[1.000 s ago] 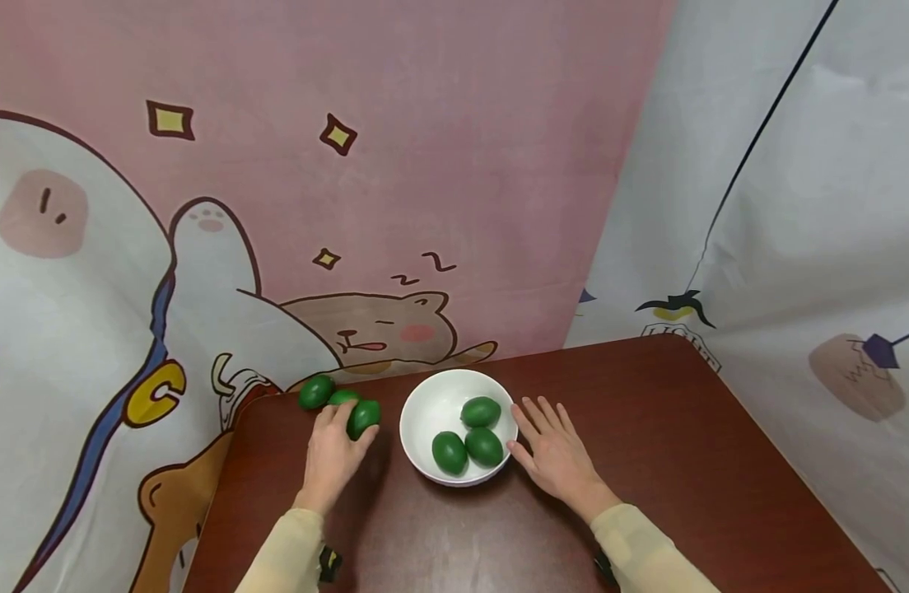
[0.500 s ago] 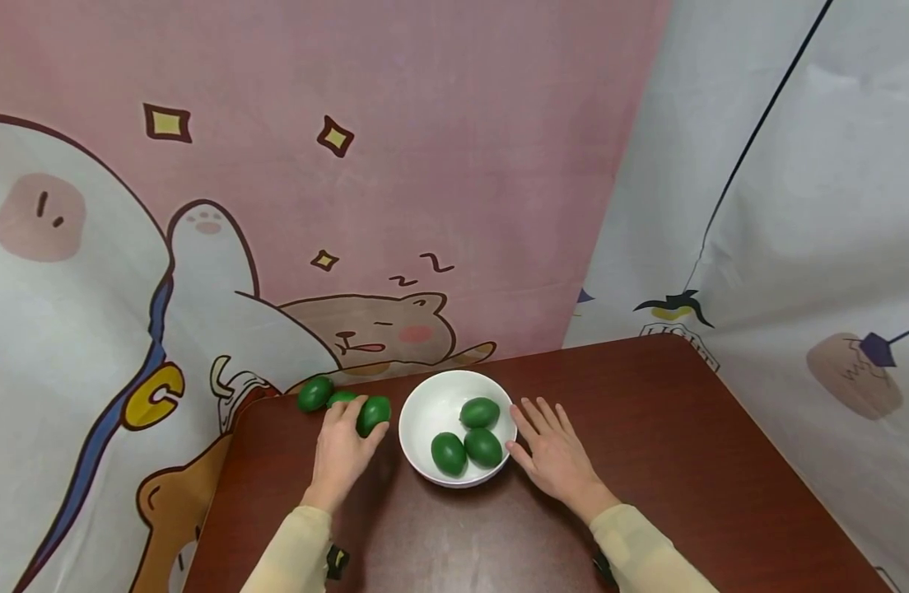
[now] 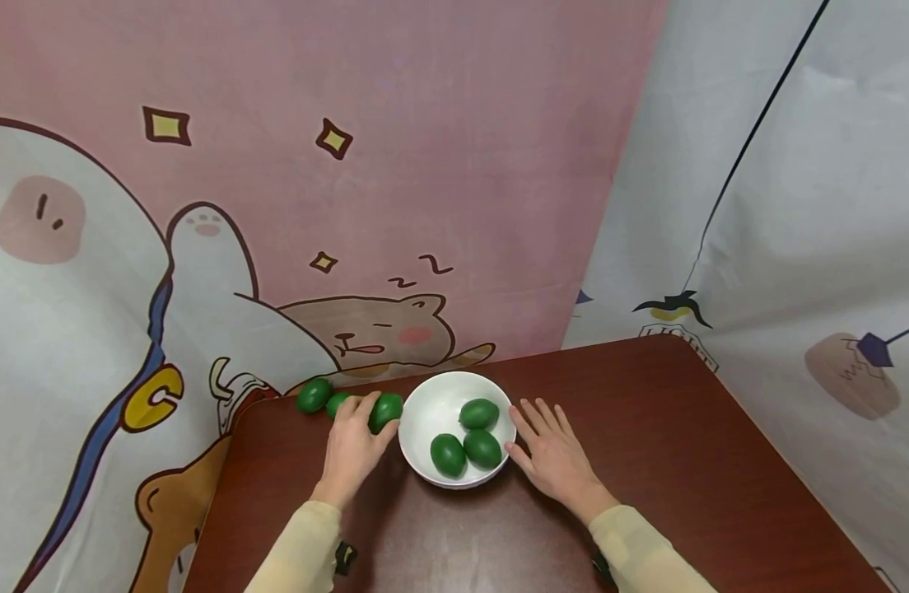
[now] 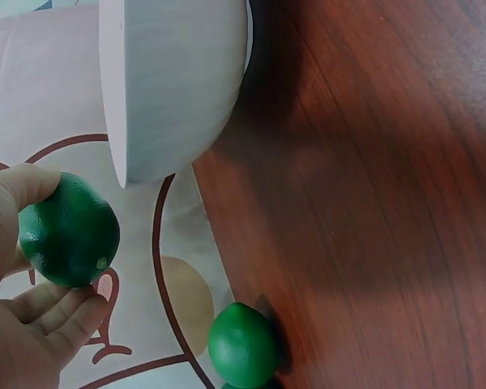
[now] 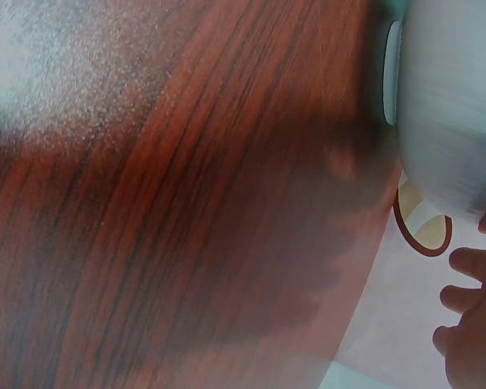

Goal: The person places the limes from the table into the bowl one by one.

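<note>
My left hand [image 3: 353, 449] holds a green lime [image 3: 386, 412] between thumb and fingers, just left of the white bowl [image 3: 428, 416]. In the left wrist view this lime [image 4: 71, 231] is raised off the table, beside the bowl's rim [image 4: 113, 97]. Three limes lie inside the bowl, one of them a lime [image 3: 448, 455] at the front left. At the bowl's right side is my right hand [image 3: 554, 457], its fingers spread and straight, the fingertips at the rim. The right wrist view has only part of its fingers [image 5: 470, 267], near the bowl wall [image 5: 454, 105].
Behind my left hand, near the table's back left edge, lie a lime [image 3: 314, 396] and another, partly hidden lime [image 3: 336, 403]. The brown wooden table [image 3: 647, 461] extends to the right. A printed cloth [image 3: 462, 165] hangs behind it.
My left hand has moved right with the lime, away from the other limes and up to the bowl's left rim. My right hand stays at the bowl.
</note>
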`<state>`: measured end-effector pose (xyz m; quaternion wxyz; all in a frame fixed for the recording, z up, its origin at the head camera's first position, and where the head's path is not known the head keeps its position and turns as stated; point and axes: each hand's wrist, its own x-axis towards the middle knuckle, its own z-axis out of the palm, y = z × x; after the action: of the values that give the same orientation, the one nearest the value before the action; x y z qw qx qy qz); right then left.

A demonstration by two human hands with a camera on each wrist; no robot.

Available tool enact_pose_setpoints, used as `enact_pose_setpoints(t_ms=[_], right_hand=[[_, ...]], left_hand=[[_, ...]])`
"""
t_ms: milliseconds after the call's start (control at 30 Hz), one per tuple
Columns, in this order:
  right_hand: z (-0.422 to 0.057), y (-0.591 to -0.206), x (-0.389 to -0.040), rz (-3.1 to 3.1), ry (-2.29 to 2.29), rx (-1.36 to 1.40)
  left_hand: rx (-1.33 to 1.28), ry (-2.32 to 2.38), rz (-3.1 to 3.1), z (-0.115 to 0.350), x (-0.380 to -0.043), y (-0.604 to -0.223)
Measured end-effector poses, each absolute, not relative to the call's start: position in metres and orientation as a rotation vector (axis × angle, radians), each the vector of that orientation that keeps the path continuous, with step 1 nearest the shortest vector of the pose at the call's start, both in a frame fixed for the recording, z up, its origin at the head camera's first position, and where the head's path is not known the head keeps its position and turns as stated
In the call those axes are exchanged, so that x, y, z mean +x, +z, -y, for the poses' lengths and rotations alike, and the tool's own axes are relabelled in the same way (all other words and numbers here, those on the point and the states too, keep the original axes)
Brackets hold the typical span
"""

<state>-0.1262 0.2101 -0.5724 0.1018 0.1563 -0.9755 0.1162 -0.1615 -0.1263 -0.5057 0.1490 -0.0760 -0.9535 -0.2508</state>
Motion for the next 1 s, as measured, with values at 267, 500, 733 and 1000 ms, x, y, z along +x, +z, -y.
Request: enact_pose_setpoints(t_ms=[267,500,733,1000], right_hand=[[-0.210,-0.571,-0.126,2.877,0.342,0.460],[-0.209,-0.571,-0.125,2.886,0.359,0.456],[-0.209,-0.572,-0.126,2.882,0.354,0.463],[-0.210,-0.572,-0.126,2.883,0.346,0.466]], left_hand=[[-0.281,-0.713,2.749,0.121,-0.163,-0.502],[-0.308,-0.676,2.796,0.118,-0.164,-0.499],[-0.348,-0.669,2.835,0.113,-0.165,-0.494],[-0.470,-0.658,2.833,0.107,-0.170,-0.494]])
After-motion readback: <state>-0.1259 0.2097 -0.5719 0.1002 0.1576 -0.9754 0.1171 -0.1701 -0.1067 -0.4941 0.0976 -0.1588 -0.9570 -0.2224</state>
